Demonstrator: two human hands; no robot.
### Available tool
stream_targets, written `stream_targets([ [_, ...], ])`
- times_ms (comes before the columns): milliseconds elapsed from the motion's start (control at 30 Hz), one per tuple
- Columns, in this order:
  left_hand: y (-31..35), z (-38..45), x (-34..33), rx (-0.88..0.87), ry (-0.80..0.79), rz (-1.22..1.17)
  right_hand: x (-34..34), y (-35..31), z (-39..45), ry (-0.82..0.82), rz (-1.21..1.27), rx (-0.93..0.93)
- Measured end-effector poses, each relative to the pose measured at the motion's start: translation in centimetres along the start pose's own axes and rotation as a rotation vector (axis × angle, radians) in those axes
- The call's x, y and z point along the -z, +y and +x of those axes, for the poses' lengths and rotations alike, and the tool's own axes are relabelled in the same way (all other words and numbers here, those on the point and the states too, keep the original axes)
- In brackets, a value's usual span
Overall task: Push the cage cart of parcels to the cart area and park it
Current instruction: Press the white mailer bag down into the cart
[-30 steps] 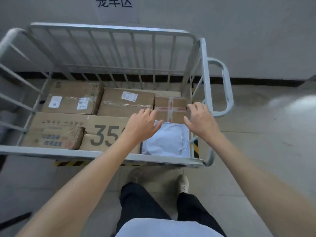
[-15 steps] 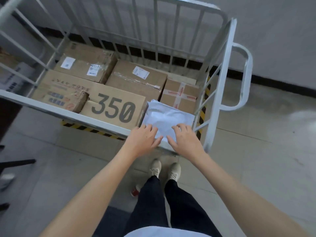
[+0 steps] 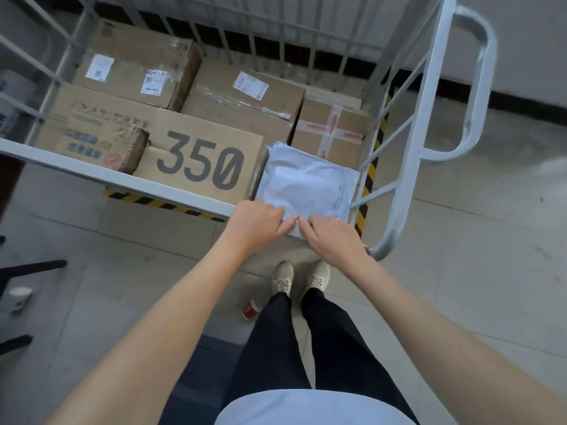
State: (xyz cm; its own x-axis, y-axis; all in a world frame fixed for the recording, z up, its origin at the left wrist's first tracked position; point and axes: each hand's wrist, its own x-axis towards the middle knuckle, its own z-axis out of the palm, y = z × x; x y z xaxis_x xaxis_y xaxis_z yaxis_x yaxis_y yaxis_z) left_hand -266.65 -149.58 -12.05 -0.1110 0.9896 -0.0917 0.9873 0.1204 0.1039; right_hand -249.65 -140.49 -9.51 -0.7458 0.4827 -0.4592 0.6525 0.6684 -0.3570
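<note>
The grey metal cage cart [image 3: 101, 174] stands against the wall, loaded with cardboard parcels. One box is marked 350 [image 3: 199, 162], and a white poly mailer [image 3: 306, 185] lies in the near right corner. My left hand [image 3: 256, 223] and my right hand [image 3: 333, 239] sit side by side on the cart's near top rail. Their fingers curl over it, and the fingertips almost meet at the mailer's near edge. Whether they also touch the mailer is unclear. The cart's push handle [image 3: 474, 87] sticks out on the right, untouched.
A wall with a dark skirting strip [image 3: 521, 101] runs just behind the cart. Yellow-black hazard tape [image 3: 159, 204] marks the floor under it. A red cup [image 3: 251, 309] lies by my feet. A white cup [image 3: 18, 297] and dark chair legs [image 3: 30, 268] are at the left.
My view has tilted down and closer. Both hands drew back from above the parcels to the near rail, and their spread fingers have curled shut.
</note>
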Motion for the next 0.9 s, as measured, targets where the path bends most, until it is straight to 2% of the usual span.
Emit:
stream_targets([
  [33, -0.1, 0.2, -0.1, 0.000, 0.011, -0.008, -0.3, 0.1, -0.3, -0.025, -0.031, 0.012],
  [100, -0.3, 0.6, -0.3, -0.005, 0.002, -0.019, -1.1, 1.0, 0.3, 0.025, -0.106, 0.040],
  [133, -0.3, 0.7, -0.5, -0.020, -0.007, -0.012, -1.0, 0.9, 0.5, -0.027, -0.102, 0.015],
  [167, -0.3, 0.7, -0.7, -0.036, -0.009, -0.006, -0.9, 0.6, 0.8, 0.020, -0.085, 0.015],
  [267, -0.5, 0.9, -0.5, -0.057, -0.014, -0.007, -0.5, 0.4, 1.4, -0.013, -0.071, -0.058],
  [367, -0.4, 1.6, -0.2, -0.042, 0.015, -0.030, 0.2, 0.8, 1.7, 0.034, -0.197, 0.056],
  [400, -0.3, 2.0, -0.1, -0.044, 0.028, -0.042, 0.7, 1.2, 2.0, 0.022, -0.275, 0.125],
  [467, -0.4, 2.9, 0.4, -0.064, 0.046, -0.061, 1.4, 2.0, 2.0, -0.066, -0.389, 0.144],
  [500, -0.6, 3.4, 0.5, -0.077, 0.063, -0.060, 1.2, 2.4, 2.3, 0.022, -0.419, 0.172],
  [633, -0.9, 4.7, 1.0, -0.182, -0.040, 0.122, 2.3, 3.6, 3.4, 0.062, -0.447, 0.175],
  [700, -0.7, 5.3, 1.4, -0.163, -0.077, 0.065, 2.8, 3.9, 3.9, 0.073, -0.457, 0.163],
  [767, -0.8, 5.9, 1.3, -0.095, -0.035, -0.061, 3.4, 3.7, 4.1, 0.049, -0.497, 0.154],
  [900, -0.7, 6.0, 1.3, -0.089, -0.034, -0.012, 3.6, 4.0, 4.2, 0.027, -0.533, 0.171],
])
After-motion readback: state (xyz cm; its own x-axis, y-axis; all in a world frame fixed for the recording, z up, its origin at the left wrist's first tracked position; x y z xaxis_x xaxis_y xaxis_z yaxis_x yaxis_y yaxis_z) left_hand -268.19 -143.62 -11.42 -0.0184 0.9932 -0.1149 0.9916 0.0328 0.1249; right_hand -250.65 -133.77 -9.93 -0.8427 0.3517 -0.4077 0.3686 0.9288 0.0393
